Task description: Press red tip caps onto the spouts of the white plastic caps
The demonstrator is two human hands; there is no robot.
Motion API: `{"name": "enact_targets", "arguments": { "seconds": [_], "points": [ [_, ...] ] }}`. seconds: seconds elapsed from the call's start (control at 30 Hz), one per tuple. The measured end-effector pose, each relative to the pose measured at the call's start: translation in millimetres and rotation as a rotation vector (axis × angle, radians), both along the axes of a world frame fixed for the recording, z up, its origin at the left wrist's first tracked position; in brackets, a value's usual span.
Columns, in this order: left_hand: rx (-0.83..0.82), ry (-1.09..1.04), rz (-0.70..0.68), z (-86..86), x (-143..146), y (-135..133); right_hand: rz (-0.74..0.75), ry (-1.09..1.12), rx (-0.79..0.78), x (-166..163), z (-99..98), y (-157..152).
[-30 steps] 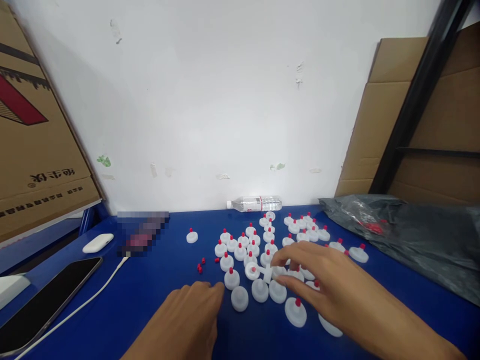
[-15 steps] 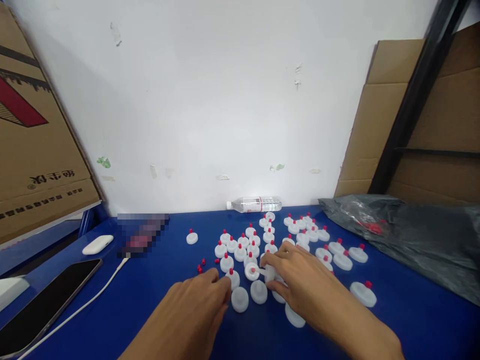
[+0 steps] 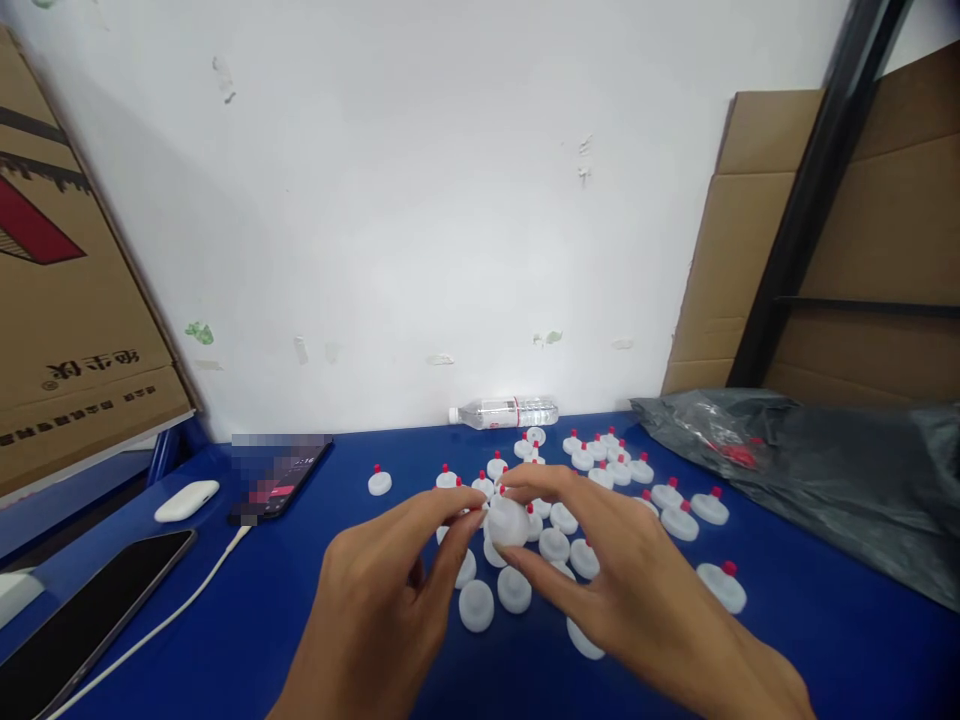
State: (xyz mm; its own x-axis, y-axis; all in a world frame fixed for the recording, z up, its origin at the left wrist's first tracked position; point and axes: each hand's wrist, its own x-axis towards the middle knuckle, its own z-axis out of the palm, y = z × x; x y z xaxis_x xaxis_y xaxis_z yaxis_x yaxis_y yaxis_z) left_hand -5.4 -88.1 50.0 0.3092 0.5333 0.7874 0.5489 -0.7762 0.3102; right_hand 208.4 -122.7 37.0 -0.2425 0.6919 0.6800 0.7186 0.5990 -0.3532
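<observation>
My right hand [image 3: 592, 545] grips a translucent white bottle cap [image 3: 508, 523] between thumb and fingers, lifted above others like it. Close against its left side, my left hand [image 3: 397, 575] is closed in a pinch. Whatever lies between its fingertips is too small and hidden to make out. Around both hands stand several white caps with red tips on their spouts, such as the white cap [image 3: 380, 483] at the left. Nearer me, some white caps show no red tip, like the front cap [image 3: 476, 606]. My hands cover part of the group.
A clear plastic bottle [image 3: 504, 412] lies along the wall. On the left are a dark phone [image 3: 97, 620], another phone [image 3: 296, 480] on a white cable [image 3: 161, 618], and a white case [image 3: 187, 501]. Grey plastic sheeting [image 3: 840, 480] and a clear bag of red pieces [image 3: 731, 448] lie at right.
My left hand has risen and moved right to meet the right hand. My right hand has brought the white cap leftward and turned it. The view has shifted slightly.
</observation>
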Motion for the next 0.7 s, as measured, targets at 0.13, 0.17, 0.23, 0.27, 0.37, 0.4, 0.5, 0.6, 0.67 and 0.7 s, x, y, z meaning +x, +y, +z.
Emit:
{"name": "enact_targets", "arguments": {
  "seconds": [0.13, 0.17, 0.23, 0.27, 0.37, 0.4, 0.5, 0.6, 0.67, 0.7],
  "points": [
    [-0.115, -0.037, -0.050, 1.1, 1, -4, 0.019, -0.004, 0.068, 1, 0.2, 0],
    [-0.171, -0.048, -0.067, 1.8, 0, -4, 0.026, -0.006, 0.072, 1, 0.6, 0],
    [-0.319, -0.083, -0.102, 4.2, -1, -3, 0.052, -0.003, 0.067, 2, 1.4, 0],
    [-0.403, -0.105, -0.110, 5.6, -3, -3, 0.065, 0.005, 0.065, 2, 1.7, 0],
    [-0.581, -0.151, -0.095, 9.4, -6, -2, 0.097, 0.054, 0.093, 1, 1.9, -2],
    [-0.601, -0.154, -0.090, 10.2, -6, -1, 0.102, 0.068, 0.117, 1, 1.9, -2],
    [-0.602, -0.110, -0.134, 11.0, -6, 0, 0.112, 0.088, 0.181, 1, 2.0, -5],
    [-0.526, -0.009, -0.213, 10.7, -4, 0, 0.135, 0.126, 0.212, 1, 2.7, -5],
    [-0.426, 0.038, -0.239, 10.7, -3, -1, 0.181, 0.166, 0.235, 0, 3.7, -4],
    [-0.387, 0.053, -0.249, 10.7, -3, -2, 0.213, 0.185, 0.253, 0, 4.4, -4]
  ]
}}
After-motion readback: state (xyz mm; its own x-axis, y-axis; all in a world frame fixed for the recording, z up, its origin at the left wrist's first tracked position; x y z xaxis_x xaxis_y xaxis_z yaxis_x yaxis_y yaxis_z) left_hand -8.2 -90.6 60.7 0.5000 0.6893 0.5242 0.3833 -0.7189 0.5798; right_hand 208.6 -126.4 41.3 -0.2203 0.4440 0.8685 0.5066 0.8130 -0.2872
